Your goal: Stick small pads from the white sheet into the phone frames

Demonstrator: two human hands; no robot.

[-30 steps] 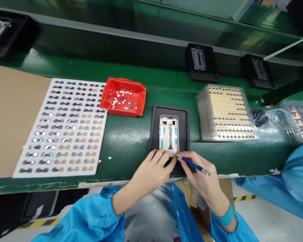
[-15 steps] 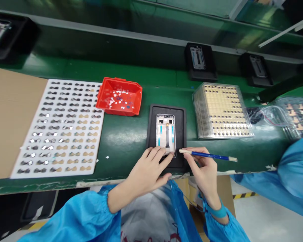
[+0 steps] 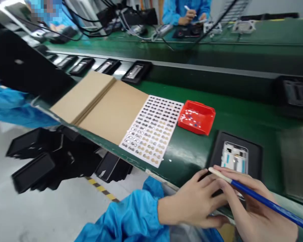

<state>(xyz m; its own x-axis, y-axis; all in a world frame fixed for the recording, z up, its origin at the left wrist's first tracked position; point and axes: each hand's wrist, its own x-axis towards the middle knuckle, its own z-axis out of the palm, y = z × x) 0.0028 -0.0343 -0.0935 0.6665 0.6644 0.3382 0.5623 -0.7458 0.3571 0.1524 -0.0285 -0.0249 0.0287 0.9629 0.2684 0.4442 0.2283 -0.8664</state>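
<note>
My left hand (image 3: pixel 194 201) lies on the near edge of a black tray (image 3: pixel 218 148), fingers stretched out toward it and holding nothing. In the tray sits a white phone frame (image 3: pixel 234 157) with blue strips. My right hand (image 3: pixel 257 211) is closed on a blue pen-like tool (image 3: pixel 262 201) with a pale tip, which points left across the tray's near edge, just over my left fingers.
A red bin (image 3: pixel 197 117) of small bits stands left of the tray, beside a white sheet (image 3: pixel 154 132) of small parts and brown cardboard (image 3: pixel 103 107). Black trays (image 3: pixel 136 71) ride the belt behind; more are stacked on the floor (image 3: pixel 40 161). Other people work at the far bench.
The camera has swung sharply left, so the tray now sits at the right. The blue tool has turned to point left over my left hand. Both hands remain at the tray's near edge.
</note>
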